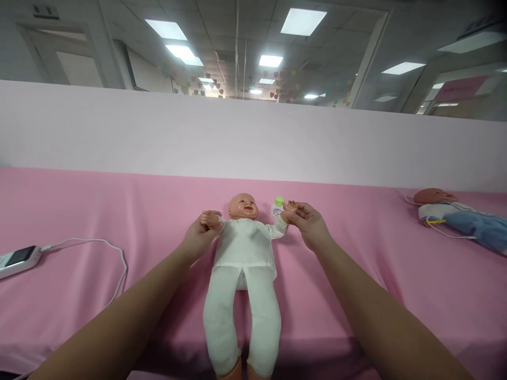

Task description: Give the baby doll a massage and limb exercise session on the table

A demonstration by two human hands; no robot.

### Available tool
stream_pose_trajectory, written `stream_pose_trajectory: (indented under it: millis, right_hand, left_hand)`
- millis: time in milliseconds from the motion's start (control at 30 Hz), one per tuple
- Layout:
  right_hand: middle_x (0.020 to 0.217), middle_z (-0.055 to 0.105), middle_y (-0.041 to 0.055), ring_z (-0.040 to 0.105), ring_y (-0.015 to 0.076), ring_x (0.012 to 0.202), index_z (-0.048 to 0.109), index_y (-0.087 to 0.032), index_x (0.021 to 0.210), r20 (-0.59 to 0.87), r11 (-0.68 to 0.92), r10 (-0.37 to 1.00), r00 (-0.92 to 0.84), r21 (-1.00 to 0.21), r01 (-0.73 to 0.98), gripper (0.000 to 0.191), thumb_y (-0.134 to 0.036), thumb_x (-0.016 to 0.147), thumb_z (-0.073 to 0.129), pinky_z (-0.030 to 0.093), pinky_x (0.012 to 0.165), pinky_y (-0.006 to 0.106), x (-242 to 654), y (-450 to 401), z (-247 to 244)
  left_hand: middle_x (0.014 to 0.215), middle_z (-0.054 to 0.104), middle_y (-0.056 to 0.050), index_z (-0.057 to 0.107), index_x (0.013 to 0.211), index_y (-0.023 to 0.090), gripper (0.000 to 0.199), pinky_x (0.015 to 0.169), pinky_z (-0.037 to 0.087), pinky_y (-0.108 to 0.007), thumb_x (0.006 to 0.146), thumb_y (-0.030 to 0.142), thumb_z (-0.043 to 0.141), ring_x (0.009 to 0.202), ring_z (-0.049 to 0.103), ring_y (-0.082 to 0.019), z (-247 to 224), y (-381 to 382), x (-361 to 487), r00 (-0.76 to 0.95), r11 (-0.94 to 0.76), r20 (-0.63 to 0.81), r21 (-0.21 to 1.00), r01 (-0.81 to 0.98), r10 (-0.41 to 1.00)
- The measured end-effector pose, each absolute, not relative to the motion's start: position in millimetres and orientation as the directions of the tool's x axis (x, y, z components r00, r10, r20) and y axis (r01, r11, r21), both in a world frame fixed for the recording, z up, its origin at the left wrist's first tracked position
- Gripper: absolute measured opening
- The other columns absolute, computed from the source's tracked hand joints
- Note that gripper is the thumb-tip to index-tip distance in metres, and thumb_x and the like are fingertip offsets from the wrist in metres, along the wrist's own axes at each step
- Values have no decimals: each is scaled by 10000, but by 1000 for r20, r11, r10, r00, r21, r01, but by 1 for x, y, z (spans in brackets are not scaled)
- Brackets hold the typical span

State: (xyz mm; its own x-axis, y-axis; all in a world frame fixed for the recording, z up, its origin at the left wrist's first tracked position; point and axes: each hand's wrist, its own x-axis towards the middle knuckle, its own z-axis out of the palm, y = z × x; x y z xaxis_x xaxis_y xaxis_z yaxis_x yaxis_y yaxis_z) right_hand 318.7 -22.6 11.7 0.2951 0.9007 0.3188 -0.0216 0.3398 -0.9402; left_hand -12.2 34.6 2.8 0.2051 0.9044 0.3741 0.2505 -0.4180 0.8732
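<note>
A baby doll (244, 248) in white clothes lies on its back on the pink table (79, 211), head away from me. My left hand (200, 236) grips the doll's arm on the left, just below its small fist. My right hand (311, 224) pinches the doll's other hand, on the right, between thumb and fingers. A small white bottle with a green cap (278, 206) stands just behind that hand, beside the doll's head.
A white device (18, 259) with a white cable (114, 264) lies at the left edge. A second doll (459, 216) in blue clothes lies at the far right with cords beside it. A pale partition wall (253, 137) runs behind the table.
</note>
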Motion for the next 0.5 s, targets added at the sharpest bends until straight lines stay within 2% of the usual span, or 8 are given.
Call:
stream_pose_trajectory:
  millis: [100, 167, 233, 300, 400, 500]
  right_hand:
    - [1169, 765, 67, 716, 243, 1082, 709, -251, 1134, 440, 427, 886, 145, -897, 114, 417, -392, 772, 860, 582, 964, 428, 295, -38, 17]
    - [1157, 774, 56, 727, 239, 1057, 735, -264, 1141, 477, 481, 876, -73, -849, 219, 337, -342, 823, 815, 592, 940, 411, 279, -49, 18]
    - [1132, 785, 37, 730, 235, 1053, 754, -285, 1158, 471, 554, 830, -297, -755, 351, 279, -281, 879, 748, 587, 946, 401, 264, -57, 20]
    - [1116, 791, 20, 725, 231, 1064, 764, -299, 1158, 467, 642, 765, -444, -609, 466, 270, -225, 909, 693, 565, 990, 407, 253, -62, 22]
    - [1155, 784, 9, 706, 229, 1112, 765, -302, 1136, 478, 722, 691, -543, -409, 558, 283, -162, 925, 638, 515, 1063, 416, 245, -63, 23]
    - [1163, 779, 17, 697, 240, 1118, 747, -295, 1155, 474, 706, 701, -533, -359, 610, 296, -159, 921, 627, 517, 1043, 425, 246, -62, 21]
  left_hand:
    - [1305, 695, -81, 586, 1380, 250, 498, 1022, 548, -429, 921, 435, 640, 1200, 665, -283, 2, 23, -6, 357, -487, 365, 796, 359, 860]
    - [1419, 639, -89, 550, 1440, 262, 540, 1085, 511, -458, 935, 439, 618, 1308, 605, -310, 1, 19, -3, 491, -595, 380, 684, 421, 784]
    - [1519, 559, -115, 531, 1467, 236, 552, 1159, 447, -494, 959, 447, 574, 1419, 508, -334, -1, 18, -1, 592, -691, 390, 562, 454, 705]
    - [1563, 515, -132, 491, 1504, 213, 573, 1217, 370, -532, 984, 450, 529, 1487, 424, -343, -3, 19, 0, 631, -731, 386, 480, 486, 673]
    - [1601, 475, -128, 437, 1546, 202, 613, 1260, 265, -582, 995, 459, 513, 1546, 314, -364, -6, 20, 1, 633, -729, 367, 410, 548, 682]
    - [1604, 467, -135, 412, 1556, 189, 632, 1237, 303, -579, 995, 461, 512, 1543, 311, -378, -5, 18, 2, 608, -707, 364, 427, 564, 705]
